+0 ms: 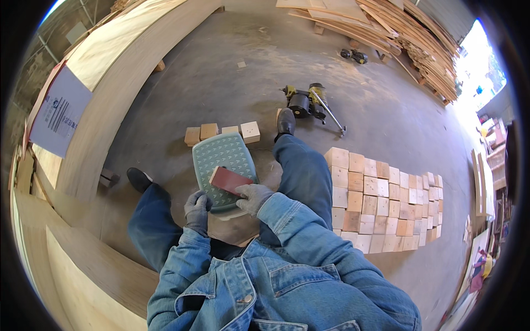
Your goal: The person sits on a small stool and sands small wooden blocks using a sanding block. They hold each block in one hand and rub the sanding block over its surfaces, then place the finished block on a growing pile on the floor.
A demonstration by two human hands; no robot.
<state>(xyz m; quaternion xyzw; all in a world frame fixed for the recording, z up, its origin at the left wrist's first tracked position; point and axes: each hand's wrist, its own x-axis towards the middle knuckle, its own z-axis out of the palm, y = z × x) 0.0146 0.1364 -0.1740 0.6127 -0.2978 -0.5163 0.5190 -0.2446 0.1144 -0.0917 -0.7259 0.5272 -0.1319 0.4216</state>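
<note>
In front of me stands a teal plastic step stool [224, 156] with a raised pattern on its top. My right hand [254, 199], in a grey glove, grips the near right end of a wooden block with a dark red face [228, 180]. The block is tilted over the stool top, and a pale wood edge shows at its far left end. Beside the stool's near left edge, my left hand [197, 209], also gloved, is closed with its fingers curled; what it holds, if anything, is hidden.
Small wooden blocks [250, 130] sit just past the stool. Stacked blocks [381, 204] fill the floor at right. A nail gun [303, 103] lies beyond my right shoe, another tool [354, 55] farther off. Long panels [118, 71] line the left; lumber [408, 38] is piled far right.
</note>
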